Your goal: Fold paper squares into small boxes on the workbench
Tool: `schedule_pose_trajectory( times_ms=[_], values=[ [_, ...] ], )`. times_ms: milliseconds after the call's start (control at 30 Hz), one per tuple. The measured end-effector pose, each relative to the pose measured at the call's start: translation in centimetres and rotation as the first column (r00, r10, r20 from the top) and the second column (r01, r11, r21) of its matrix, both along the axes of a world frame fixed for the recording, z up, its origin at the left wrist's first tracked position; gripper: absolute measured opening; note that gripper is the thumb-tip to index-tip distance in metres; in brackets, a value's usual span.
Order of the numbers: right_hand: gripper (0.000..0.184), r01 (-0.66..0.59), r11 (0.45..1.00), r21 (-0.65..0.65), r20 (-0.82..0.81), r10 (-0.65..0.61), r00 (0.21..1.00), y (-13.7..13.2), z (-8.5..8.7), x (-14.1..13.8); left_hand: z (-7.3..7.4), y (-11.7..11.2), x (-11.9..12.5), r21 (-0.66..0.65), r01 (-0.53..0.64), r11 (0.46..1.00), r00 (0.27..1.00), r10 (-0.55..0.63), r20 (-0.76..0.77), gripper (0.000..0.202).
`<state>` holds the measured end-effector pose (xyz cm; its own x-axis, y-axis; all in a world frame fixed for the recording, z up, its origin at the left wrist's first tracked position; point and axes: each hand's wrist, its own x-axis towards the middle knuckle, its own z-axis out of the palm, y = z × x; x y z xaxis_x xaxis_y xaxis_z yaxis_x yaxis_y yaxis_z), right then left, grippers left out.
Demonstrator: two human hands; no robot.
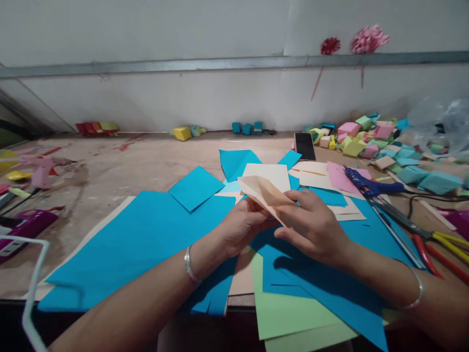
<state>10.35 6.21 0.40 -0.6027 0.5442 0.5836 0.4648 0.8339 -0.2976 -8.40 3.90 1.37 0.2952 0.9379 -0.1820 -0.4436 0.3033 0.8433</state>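
Bent cream paper (261, 188), held above the worktop (146, 161)
The paper is grasped by the fingers of the left hand (244, 220) and the right hand (315, 222); it is judged light, flexible and easily creased, and is best gripped gently by its edges

Above the phone (305, 146) runs a metal rail (183, 65) with a red flower (330, 46) and a pink flower (368, 39), while a clear plastic bag (445, 117) and a nearer blue glue gun (370, 185) lie to the phone's right.
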Motion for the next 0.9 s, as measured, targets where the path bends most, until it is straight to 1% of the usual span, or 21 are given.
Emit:
schedule_pose_trajectory(
  times_ms=[67,133,267,400,567,600,700,733,767,867,900],
  values=[
    [0.038,-0.04,0.998,-0.044,-0.021,0.039,0.999,-0.2,0.2,0.0,-0.1,0.1,0.0,0.001,-0.017,1.0,1.0,0.017,0.007,0.046],
    [0.033,-0.045,0.996,-0.075,-0.041,0.042,0.998,-0.3,0.3,0.0,-0.3,0.2,0.0,0.003,-0.042,0.999,0.999,0.042,0.003,0.048],
    [0.021,0.036,0.997,-0.074,-0.025,-0.037,0.999,-0.1,0.1,-0.1,-0.8,0.5,-0.1,-0.016,-0.1,0.995,0.994,0.1,-0.048,0.041],
    [0.015,0.047,0.994,-0.097,-0.028,-0.05,0.998,0.1,0.0,-0.4,-0.9,0.5,0.1,-0.024,-0.118,0.993,0.991,0.116,-0.065,0.033],
    [0.022,0.067,0.993,-0.096,-0.112,-0.077,0.991,0.0,0.1,-0.5,-0.5,0.5,-0.1,-0.016,-0.087,0.996,0.995,0.086,-0.053,0.035],
    [0.022,0.068,0.994,-0.09,-0.129,-0.079,0.988,0.1,0.1,-0.5,-0.3,0.4,-0.2,-0.01,-0.058,0.998,0.997,0.058,-0.051,0.034],
    [0.02,0.082,0.993,-0.09,-0.164,-0.096,0.982,0.3,0.1,-0.2,0.1,0.3,-0.4,0.014,0.076,0.997,0.997,-0.076,-0.001,0.03],
    [0.019,0.093,0.99,-0.104,-0.174,-0.111,0.978,0.4,0.1,-0.1,0.2,0.2,-0.4,0.009,0.091,0.996,0.996,-0.091,0.009,0.028],
    [0.018,0.105,0.987,-0.124,-0.186,-0.127,0.974,0.5,0.1,0.0,0.2,0.2,-0.4,-0.007,0.074,0.997,0.997,-0.074,0.005,0.025],
    [0.019,0.131,0.967,-0.219,-0.221,-0.18,0.959,0.9,0.0,0.2,0.0,0.3,-0.2,-0.086,-0.082,0.993,0.994,0.076,-0.073,0.017],
    [0.019,0.135,0.956,-0.262,-0.226,-0.197,0.954,1.0,0.0,0.2,-0.2,0.4,-0.1,-0.109,-0.123,0.986,0.99,0.114,-0.088,0.017]
  ],
)
